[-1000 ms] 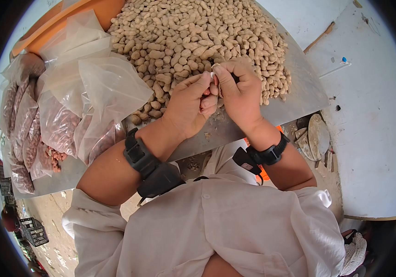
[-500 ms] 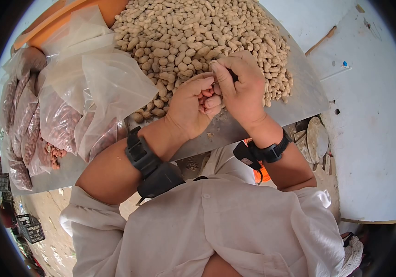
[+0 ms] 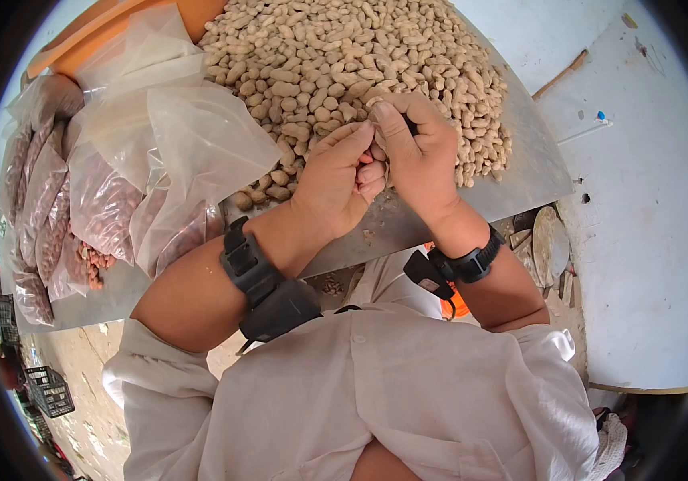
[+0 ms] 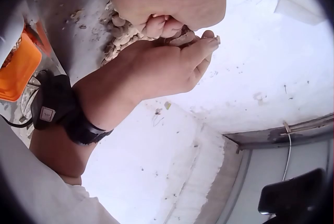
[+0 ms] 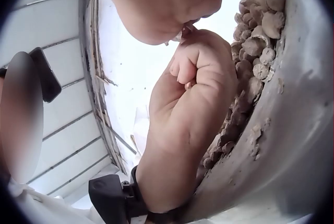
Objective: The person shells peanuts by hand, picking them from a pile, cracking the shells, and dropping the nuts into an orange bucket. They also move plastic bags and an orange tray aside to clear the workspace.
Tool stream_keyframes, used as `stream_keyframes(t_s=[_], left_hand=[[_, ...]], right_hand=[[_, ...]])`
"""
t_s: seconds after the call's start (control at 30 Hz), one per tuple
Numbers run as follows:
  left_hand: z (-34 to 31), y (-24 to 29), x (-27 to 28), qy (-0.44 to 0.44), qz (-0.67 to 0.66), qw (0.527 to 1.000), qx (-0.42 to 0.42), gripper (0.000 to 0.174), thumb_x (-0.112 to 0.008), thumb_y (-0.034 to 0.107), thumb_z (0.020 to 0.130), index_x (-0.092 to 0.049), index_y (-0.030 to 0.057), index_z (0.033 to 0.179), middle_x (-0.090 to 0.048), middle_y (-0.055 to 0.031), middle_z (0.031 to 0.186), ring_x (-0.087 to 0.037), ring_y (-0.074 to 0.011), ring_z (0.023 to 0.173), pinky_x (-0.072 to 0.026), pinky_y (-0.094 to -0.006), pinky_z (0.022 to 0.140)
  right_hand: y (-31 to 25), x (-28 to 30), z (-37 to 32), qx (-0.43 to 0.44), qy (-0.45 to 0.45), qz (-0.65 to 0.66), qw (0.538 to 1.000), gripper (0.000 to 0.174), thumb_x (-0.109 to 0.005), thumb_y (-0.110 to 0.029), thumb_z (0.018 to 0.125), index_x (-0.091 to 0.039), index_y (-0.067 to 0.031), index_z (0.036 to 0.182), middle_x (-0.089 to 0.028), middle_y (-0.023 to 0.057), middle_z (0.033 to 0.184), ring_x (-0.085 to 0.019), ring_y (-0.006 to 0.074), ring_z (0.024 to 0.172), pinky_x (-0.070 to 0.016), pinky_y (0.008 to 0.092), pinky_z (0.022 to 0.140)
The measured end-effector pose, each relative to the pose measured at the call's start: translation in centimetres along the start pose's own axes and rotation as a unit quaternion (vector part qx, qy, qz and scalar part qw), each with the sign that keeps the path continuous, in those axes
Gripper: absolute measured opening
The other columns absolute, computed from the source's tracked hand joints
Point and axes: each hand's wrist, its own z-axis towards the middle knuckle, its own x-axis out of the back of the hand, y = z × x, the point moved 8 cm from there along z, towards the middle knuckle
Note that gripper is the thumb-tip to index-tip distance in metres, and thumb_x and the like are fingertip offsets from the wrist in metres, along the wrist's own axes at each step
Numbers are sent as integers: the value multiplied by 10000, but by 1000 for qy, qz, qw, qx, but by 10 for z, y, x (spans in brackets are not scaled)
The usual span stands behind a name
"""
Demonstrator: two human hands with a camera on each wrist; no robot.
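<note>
Red kernels (image 3: 365, 158) in left hand (image 3: 332, 180), mostly hidden by curled fingers gripping them. Right hand (image 3: 422, 152) pinches small piece (image 3: 373, 103) at left's fingertips; too obscured to identify. Peanut pile (image 3: 344, 60) just beyond both. Right wrist label (image 4: 47, 114) unreadable.

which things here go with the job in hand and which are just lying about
Part of the job:
- peanut pile
- red nuts in the left hand
- bags of red nuts, most likely

Just lying about, it seems:
- stick
- black crate
</note>
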Motion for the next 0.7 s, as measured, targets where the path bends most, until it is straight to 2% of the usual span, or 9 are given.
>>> stream_keyframes(t_s=[0.07,0.27,0.37,0.47,0.57,0.6,0.7], left_hand=[[-2,1,-3,-10,2,1000,-4,199,-489,204,925,-505,67,781,-479,-6,692,-394,-69,501,-315,-192,433],[-3,1,-7,-27,15,999,-13,227,-497,254,920,-529,69,792,-507,-5,695,-406,-53,494,-305,-178,423],[-3,0,-7,-35,5,999,-11,236,-502,260,917,-529,69,782,-504,-2,688,-405,-57,491,-309,-181,425],[-1,-4,-4,-31,-32,999,20,248,-476,254,926,-503,82,749,-476,-1,671,-383,-71,491,-310,-193,435],[0,-9,1,5,-40,998,54,289,-466,282,925,-472,101,699,-446,3,636,-371,-84,490,-310,-203,439],[1,-11,3,20,-36,997,62,307,-468,297,922,-463,108,681,-437,5,622,-370,-87,489,-311,-205,439],[1,-10,1,-20,-61,996,65,335,-470,314,917,-447,110,653,-414,10,590,-361,-94,485,-317,-214,442]], right_hand=[[7,1,0,-20,13,10,1000,94,-580,-72,830,-604,8,872,-571,95,764,-549,182,680,-438,271,631],[0,6,1,27,57,-17,998,98,-578,-78,832,-609,7,868,-582,93,755,-552,179,683,-440,270,637],[-7,5,3,55,43,-47,996,95,-583,-79,823,-610,6,856,-593,99,752,-563,196,674,-446,281,625],[-20,0,4,106,25,-72,991,80,-599,-66,792,-614,-3,841,-596,103,755,-568,235,662,-456,300,603],[-60,-9,-1,234,-17,-133,963,90,-614,-60,761,-621,-18,841,-603,105,773,-575,269,679,-469,306,607],[-58,-15,1,253,-41,-151,955,97,-613,-62,769,-626,-18,854,-598,102,752,-576,251,669,-464,298,601],[-54,-25,3,307,-87,-202,926,106,-606,-75,794,-634,-18,879,-591,91,714,-581,203,650,-458,285,587]])
